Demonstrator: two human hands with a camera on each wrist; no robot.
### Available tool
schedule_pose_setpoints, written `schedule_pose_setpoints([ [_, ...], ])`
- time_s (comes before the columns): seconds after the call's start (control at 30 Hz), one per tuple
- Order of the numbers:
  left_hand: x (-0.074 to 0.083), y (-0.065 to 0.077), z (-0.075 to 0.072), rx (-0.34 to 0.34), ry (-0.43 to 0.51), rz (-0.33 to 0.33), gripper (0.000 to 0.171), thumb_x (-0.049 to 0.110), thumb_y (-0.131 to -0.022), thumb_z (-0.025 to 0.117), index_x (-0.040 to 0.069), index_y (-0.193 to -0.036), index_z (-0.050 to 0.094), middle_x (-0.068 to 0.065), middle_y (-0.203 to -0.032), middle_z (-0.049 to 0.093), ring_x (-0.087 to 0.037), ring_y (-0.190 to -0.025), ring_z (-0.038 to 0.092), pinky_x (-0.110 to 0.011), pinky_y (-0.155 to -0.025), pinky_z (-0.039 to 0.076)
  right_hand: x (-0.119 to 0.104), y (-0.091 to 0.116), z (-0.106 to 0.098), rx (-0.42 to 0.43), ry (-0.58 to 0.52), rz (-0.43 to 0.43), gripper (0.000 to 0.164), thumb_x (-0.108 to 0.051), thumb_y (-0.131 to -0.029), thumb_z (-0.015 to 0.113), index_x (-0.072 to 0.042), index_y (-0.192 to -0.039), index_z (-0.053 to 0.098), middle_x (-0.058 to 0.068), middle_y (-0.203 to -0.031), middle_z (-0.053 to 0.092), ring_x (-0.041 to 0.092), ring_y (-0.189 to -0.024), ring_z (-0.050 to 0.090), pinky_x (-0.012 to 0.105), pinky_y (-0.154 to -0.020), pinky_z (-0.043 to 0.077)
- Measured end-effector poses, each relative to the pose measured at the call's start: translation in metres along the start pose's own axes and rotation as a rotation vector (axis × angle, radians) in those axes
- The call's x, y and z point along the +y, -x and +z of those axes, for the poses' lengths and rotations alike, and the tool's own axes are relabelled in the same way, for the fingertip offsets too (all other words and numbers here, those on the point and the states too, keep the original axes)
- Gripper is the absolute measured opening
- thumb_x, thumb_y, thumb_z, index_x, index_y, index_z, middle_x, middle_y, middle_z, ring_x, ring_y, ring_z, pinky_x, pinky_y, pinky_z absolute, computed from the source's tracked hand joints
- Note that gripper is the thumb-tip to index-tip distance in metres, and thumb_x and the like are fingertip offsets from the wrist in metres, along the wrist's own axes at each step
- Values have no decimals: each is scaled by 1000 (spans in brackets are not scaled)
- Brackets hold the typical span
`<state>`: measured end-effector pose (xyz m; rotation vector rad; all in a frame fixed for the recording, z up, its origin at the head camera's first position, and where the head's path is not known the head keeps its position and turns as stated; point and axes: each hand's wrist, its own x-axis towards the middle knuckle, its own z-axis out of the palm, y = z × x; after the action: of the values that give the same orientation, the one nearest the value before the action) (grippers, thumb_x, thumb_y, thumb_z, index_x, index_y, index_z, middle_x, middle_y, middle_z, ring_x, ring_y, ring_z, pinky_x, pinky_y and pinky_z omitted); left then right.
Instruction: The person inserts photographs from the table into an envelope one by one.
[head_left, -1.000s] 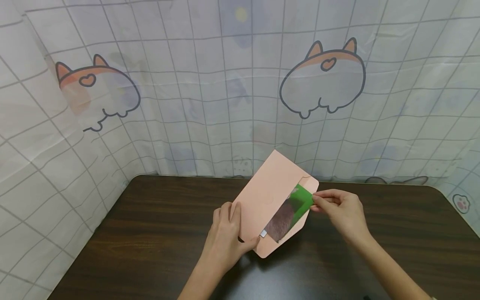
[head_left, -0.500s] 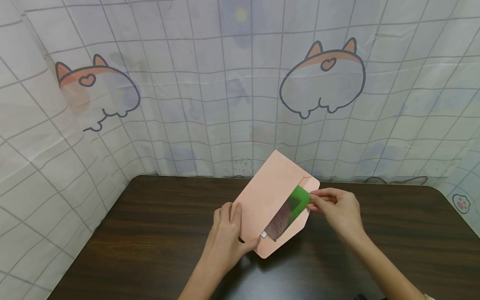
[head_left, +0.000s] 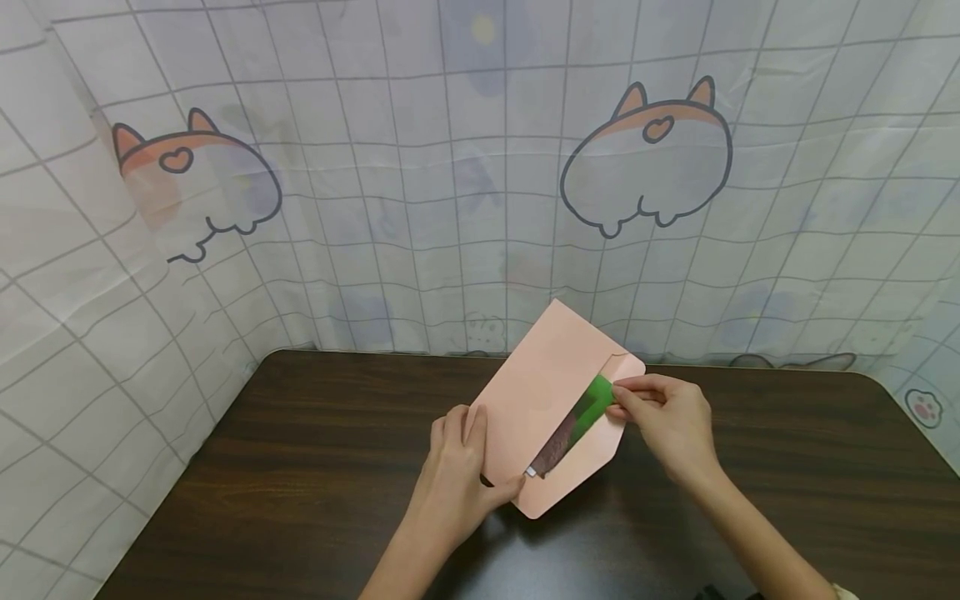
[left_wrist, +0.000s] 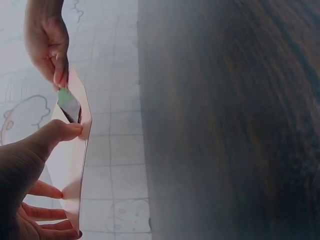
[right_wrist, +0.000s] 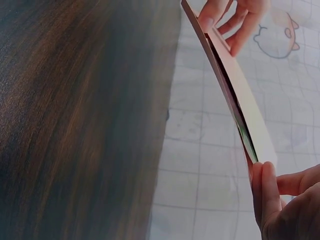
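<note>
A pink paper envelope, its flap folded out, is held at a slant above the dark table by my left hand. The left thumb presses near the mouth while the fingers lie over the envelope's left edge. Partly inside it sits a printed card, green with a brown furry picture; a small white bit shows at its lower end. My right hand pinches the card's green corner between thumb and fingers, right at the opening. In the right wrist view, the card shows as a thin strip inside the envelope.
The dark wooden table spreads under both hands. Behind it hangs a white grid-patterned curtain with corgi drawings. A small black object shows at the bottom edge, near the right forearm.
The right hand has moved left and slightly up with the card, which has slid deeper into the envelope, so less of its picture shows. The left hand and envelope shifted slightly right.
</note>
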<state>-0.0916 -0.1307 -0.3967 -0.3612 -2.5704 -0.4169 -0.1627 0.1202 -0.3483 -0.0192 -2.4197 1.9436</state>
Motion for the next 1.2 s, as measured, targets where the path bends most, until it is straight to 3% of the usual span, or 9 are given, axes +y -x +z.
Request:
schedule_pose_setpoints([
  [0.17,1,0,1,22,17,6,88,33,-70,96,-11,-136,59,-26,-127,55,-42,-114,56,-43,-86,61,-1,0,1,7,-9,18,29,-4,-99,71,17,-119,70,6,-85,79,-1,-66,73,19,-70,60],
  [0.47,3,-1,-1,0,36,-13,89,36,-72,95,-10,-139,59,-23,-129,54,-42,-116,55,-41,-91,60,-4,-2,1,28,-24,43,30,-3,-98,71,18,-120,69,0,-78,76,-1,-63,72,15,-70,58],
  [0.8,5,0,-2,54,28,34,88,36,-70,97,-9,-136,59,-23,-127,54,-41,-114,55,-41,-89,60,-4,-5,0,40,-116,102,35,-2,-99,70,19,-125,65,-8,-74,73,-2,-65,71,15,-70,58],
  [1.0,5,-1,-2,85,22,34,89,36,-69,97,-9,-136,60,-23,-127,54,-41,-113,56,-41,-87,61,-3,-2,2,-11,-208,103,40,-4,-101,68,20,-132,58,-7,-77,76,2,-67,74,19,-75,60],
  [1.2,5,-2,-3,108,34,16,90,33,-68,98,-10,-137,60,-23,-126,54,-39,-113,55,-41,-86,61,3,5,9,-81,-280,108,34,3,-102,64,24,-128,55,-2,-78,76,5,-71,75,23,-75,62],
])
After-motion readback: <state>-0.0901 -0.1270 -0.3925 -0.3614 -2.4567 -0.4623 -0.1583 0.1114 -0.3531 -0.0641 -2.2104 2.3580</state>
